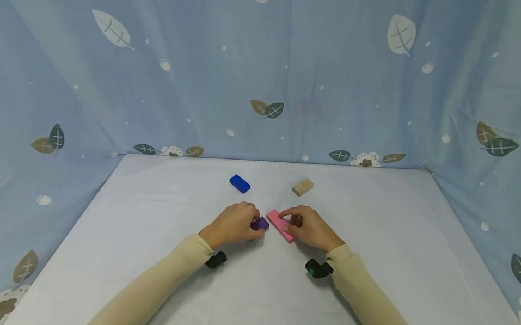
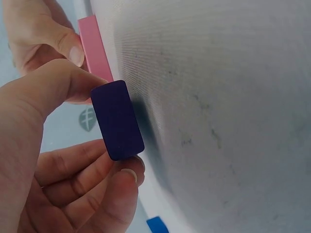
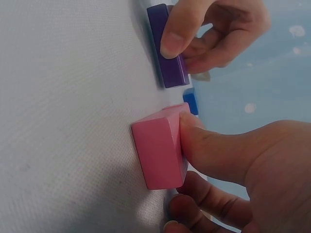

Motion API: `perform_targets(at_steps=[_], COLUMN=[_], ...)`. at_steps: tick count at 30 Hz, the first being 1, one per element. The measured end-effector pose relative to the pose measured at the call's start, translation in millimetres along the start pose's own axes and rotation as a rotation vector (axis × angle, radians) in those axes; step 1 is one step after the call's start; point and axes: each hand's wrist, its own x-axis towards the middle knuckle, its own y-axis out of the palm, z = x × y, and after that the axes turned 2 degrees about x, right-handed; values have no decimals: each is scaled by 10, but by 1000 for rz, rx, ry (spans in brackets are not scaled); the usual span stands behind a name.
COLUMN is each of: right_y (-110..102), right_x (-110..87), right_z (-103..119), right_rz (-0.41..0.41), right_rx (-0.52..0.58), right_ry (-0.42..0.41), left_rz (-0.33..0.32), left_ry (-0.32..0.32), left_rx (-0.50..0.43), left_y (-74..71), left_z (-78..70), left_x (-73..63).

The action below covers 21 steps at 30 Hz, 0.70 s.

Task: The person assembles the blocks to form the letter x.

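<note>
Left of the middle of the frame, above the hands, a blue block (image 1: 240,184) lies flat on the white surface (image 1: 251,304), well apart from any fingers, so nothing steadies it but its own flat face. Just below it the left hand (image 1: 233,222) pinches a purple block (image 1: 260,224), fingers narrow, thumb set against one edge and fingertip against the opposite one; I'd say that grip leaves its end free toward the middle. Whether it touches the cloth I can't tell from here. At the centre, near the purple block but apart from it, a pink block (image 1: 274,216) slants from upper left to lower right, an angle that seems to suit the hand reaching from the right. Above, right of centre, a wooden block (image 1: 303,187) rests untouched. Rightmost, the right hand (image 1: 312,228) holds the pink one, thumb and fingers closed across its sides, probably to keep it from turning
</note>
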Motion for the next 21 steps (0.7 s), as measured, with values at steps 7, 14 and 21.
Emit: perform_targets(at_steps=[7,14,21], right_y=[11,21,25], right_x=[1,0,-6], right_z=[-6,-28,-37], right_rz=[1,-4,-6], right_rx=[6,6,10], right_ry=[-1,-6,-16], left_rz=[9,1,-9], left_ry=[-4,10,24], left_rx=[-5,2,-6], left_y=[-1,24,53], left_z=[-7,-12,-17], left_x=[3,18,25])
